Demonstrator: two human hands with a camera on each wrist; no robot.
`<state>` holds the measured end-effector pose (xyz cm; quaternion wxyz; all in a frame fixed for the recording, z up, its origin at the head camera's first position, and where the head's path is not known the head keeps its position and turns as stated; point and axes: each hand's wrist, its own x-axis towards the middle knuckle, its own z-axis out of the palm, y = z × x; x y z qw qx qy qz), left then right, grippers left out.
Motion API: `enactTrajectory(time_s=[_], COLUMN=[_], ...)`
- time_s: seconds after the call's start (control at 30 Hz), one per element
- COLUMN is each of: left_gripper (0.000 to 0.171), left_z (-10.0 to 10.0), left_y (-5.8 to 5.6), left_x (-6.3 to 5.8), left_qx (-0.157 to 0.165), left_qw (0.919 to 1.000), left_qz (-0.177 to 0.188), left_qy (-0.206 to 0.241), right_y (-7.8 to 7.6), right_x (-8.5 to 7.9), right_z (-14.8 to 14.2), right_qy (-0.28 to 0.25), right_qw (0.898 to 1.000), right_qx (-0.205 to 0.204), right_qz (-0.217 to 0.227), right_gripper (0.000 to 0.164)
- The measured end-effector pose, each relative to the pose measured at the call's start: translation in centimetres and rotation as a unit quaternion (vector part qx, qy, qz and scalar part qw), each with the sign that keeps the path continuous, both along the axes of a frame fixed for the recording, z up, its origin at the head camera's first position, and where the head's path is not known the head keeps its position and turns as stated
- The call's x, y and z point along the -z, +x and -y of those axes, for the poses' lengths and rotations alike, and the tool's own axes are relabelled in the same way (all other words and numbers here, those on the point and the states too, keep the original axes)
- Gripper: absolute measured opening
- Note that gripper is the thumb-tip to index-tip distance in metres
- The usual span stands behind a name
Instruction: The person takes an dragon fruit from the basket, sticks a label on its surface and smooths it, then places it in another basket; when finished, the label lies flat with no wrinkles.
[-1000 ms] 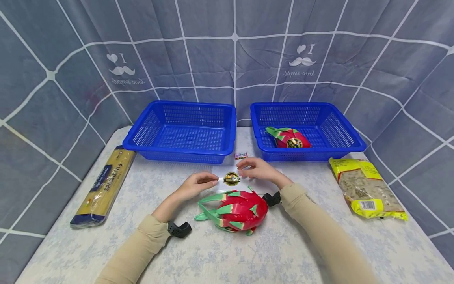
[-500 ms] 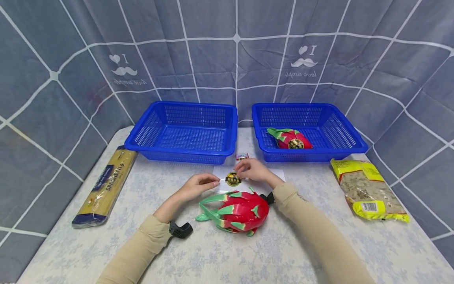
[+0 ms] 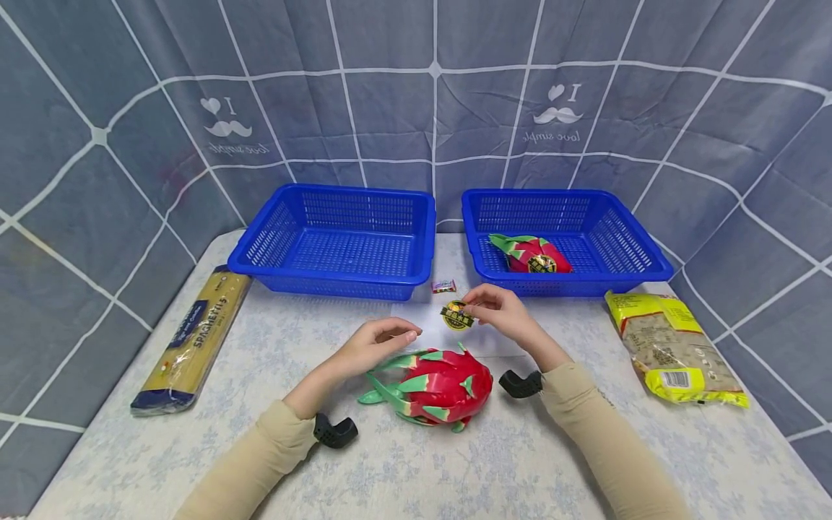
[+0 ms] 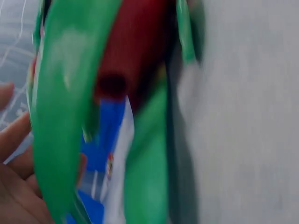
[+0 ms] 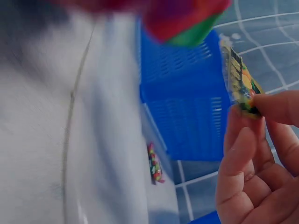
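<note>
Above a white paper sheet [image 3: 425,315], my right hand [image 3: 503,314] pinches a round black-and-gold sticker [image 3: 457,315] between thumb and finger. The right wrist view shows the sticker [image 5: 239,79] edge-on at the fingertips. My left hand [image 3: 377,343] has loosely bent fingers with nothing between them, beside the leaf tips of a red dragon fruit [image 3: 448,386]. This fruit lies on its side on the table, its green leaves pointing left. In the left wrist view its leaves [image 4: 70,93] partly cover my left hand [image 4: 18,186].
At the back stand a left blue basket [image 3: 338,283] and a right blue basket [image 3: 565,283]; the right one holds another dragon fruit [image 3: 531,254] with a similar sticker. A small wrapped candy [image 3: 444,287] lies between them. A spaghetti pack [image 3: 195,339] lies left, a yellow bag [image 3: 672,347] right.
The sticker has come off the white sheet and moved right, held in my right hand. My left hand has shifted slightly right and has let go of the sheet's edge.
</note>
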<state>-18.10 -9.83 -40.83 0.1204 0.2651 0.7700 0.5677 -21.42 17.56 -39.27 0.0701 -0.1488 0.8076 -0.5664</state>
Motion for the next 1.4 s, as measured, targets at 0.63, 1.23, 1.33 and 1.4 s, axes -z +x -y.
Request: enactTrajectory(time_s=[0.63,1.23,1.33,1.4], left_gripper=[0.076,0.075,0.076,0.073], left_z=[-0.8,-1.5,-1.6,-1.5], left_y=[1.7,2.8,2.9,2.9], left_x=[-0.4,-1.2,-1.3,-1.4], left_qx=[0.087,0.047,0.049,0.054], left_qw=[0.9937,0.9537,0.9495,0.9552], left_qz=[0.043,-0.262,-0.274,-0.255], left_qy=[-0.055,-0.140,-0.144,-0.141], right_y=[3.8,5.2,5.5,5.7], right_x=[-0.5,-1.6,-1.5,-1.3], right_z=[-2.2,-1.5,-1.0,-0.7], right_qy=[-0.079,-0.101,-0.088,-0.078], right_qw=[0.997,0.995,0.996,0.997], right_qx=[0.001,-0.005,-0.011,-0.016], right_qz=[0.012,0.010,0.018,0.022], right_gripper=[0.025,0.015,0.019,0.021])
